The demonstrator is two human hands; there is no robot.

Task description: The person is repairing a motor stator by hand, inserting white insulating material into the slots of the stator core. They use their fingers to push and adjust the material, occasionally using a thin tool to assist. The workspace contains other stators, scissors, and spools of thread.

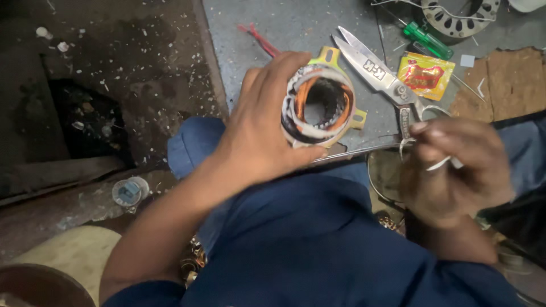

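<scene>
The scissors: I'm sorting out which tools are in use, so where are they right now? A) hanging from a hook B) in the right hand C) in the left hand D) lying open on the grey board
D: the scissors lie blades apart on the grey board, while the left hand grips the wound stator and the right hand pinches a white strip.

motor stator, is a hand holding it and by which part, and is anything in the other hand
The left hand grips the wound motor stator around its outer rim, thumb underneath. The right hand pinches a thin white strip between its fingertips.
</scene>
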